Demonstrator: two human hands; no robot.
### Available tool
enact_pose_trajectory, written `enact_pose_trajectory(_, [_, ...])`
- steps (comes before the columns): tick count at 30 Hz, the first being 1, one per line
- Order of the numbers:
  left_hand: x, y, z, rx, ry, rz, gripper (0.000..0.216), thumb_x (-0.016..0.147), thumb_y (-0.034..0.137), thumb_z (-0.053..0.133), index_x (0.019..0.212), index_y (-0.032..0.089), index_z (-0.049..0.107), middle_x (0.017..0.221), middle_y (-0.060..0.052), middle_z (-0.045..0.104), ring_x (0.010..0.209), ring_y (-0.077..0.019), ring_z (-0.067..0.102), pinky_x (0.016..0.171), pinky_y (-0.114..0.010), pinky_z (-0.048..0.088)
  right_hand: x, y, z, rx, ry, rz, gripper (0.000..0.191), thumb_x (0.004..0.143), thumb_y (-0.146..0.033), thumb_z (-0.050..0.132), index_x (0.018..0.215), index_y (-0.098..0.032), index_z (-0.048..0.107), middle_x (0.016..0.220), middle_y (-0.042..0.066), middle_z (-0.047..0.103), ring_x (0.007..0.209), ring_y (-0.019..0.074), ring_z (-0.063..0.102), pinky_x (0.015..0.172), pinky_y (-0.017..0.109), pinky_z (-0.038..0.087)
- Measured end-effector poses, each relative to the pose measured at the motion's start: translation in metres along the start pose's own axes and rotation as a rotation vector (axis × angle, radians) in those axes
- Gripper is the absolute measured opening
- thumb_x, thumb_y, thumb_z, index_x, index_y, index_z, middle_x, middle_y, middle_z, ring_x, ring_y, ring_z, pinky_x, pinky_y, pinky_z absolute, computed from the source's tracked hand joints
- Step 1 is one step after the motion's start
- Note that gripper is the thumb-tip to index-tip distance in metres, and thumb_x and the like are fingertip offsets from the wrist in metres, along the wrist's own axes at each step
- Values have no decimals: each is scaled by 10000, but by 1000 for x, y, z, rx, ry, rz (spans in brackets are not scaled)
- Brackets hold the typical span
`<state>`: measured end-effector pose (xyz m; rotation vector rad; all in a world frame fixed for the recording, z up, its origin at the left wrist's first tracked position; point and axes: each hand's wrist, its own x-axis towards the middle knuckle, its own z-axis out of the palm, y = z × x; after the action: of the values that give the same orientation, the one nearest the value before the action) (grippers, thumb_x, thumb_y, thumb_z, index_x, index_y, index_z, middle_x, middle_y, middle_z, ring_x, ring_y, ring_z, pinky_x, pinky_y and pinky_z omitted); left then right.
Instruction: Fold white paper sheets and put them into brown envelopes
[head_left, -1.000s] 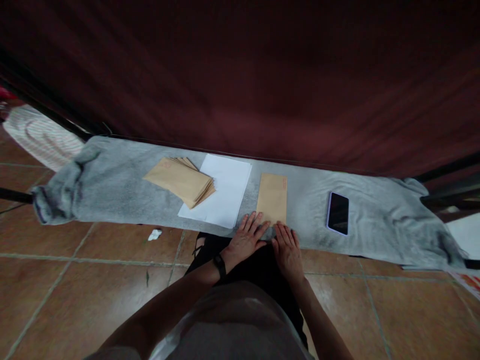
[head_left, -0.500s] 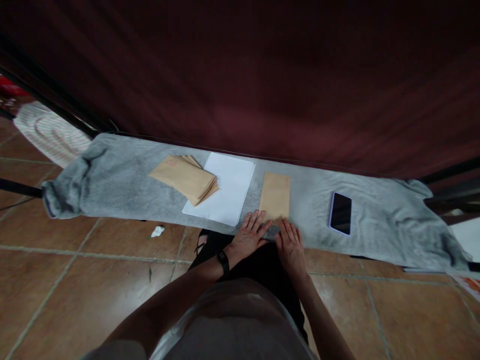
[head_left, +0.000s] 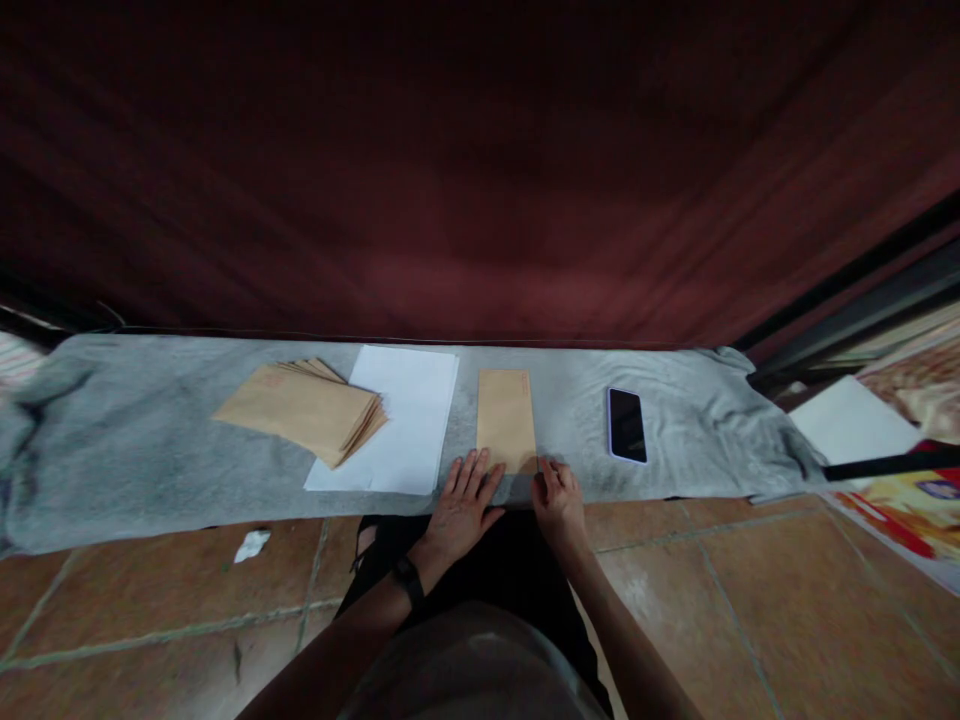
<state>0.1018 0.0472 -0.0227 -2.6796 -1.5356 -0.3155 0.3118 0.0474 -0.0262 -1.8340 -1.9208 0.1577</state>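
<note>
Brown envelope (head_left: 506,415), single and flat, lying upright to the viewer near the middle of a long grey cloth (head_left: 150,470). From the left: a crumpled white scrap (head_left: 252,545) on the tiled floor (head_left: 161,585); above it, on the cloth, a fanned stack of brown envelopes (head_left: 300,405) slants partly over white paper (head_left: 416,425). Next, a black wristband (head_left: 409,580) circles the left wrist; the left hand (head_left: 459,510) lies palm down, fingers spread, fingertips on the single envelope's near left corner. At its near right corner, the right hand (head_left: 561,505) has curled fingers; whether they pinch the edge, I cannot tell. Further right, a dark-screened phone (head_left: 627,425) with a pale purple edge lies on the cloth, well apart from the envelope.
</note>
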Motion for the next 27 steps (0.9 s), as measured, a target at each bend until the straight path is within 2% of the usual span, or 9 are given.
enact_pose_trajectory(4, [0,-1,1,11,17,7,737,942,540,549,1571,242,308,1633,-132,297,1508,-317,271,1227,-512,225,14,-7,3,76,-53,147,296,969,-270,455,1178,-158,632,992,131,676,934,261,663,859,381,528])
enact_pose_trajectory(6, [0,-1,2,13,25,9,758,934,569,546,1569,227,313,1632,-144,295,1506,-323,275,1225,-513,227,19,-11,3,188,-54,213,245,966,-310,462,1076,-175,633,955,117,674,883,253,672,838,385,535])
enact_pose_trajectory(11, [0,-1,4,19,34,6,734,943,558,536,1566,238,318,1628,-133,311,1504,-314,284,1219,-512,242,25,-11,7,491,-9,298,324,922,-502,498,988,-192,565,966,110,682,874,249,680,812,406,563])
enact_pose_trajectory(14, [0,-2,5,16,46,5,727,947,532,541,1570,240,308,1625,-129,320,1502,-310,290,1219,-510,243,25,-11,11,725,-75,425,385,872,-560,533,1015,-203,524,866,61,691,692,214,677,622,362,584])
enact_pose_trajectory(17, [0,-2,6,15,59,4,729,941,515,554,1572,246,306,1626,-126,317,1500,-309,294,1221,-508,239,26,-14,15,830,-79,510,389,858,-550,524,1047,-212,496,761,8,672,541,176,633,467,305,548])
enact_pose_trajectory(21, [0,-2,5,20,63,2,734,932,491,574,1571,245,310,1626,-125,315,1500,-314,293,1221,-512,242,31,-18,17,1001,-83,600,381,792,-516,611,1012,-208,569,693,-17,646,508,151,603,434,265,534])
enact_pose_trajectory(27, [0,-2,2,27,76,18,714,954,433,560,1583,254,274,1652,-121,242,1507,-303,278,1214,-512,261,36,-15,17,1046,-67,606,360,768,-520,629,919,-194,604,646,-21,636,485,146,603,440,265,543])
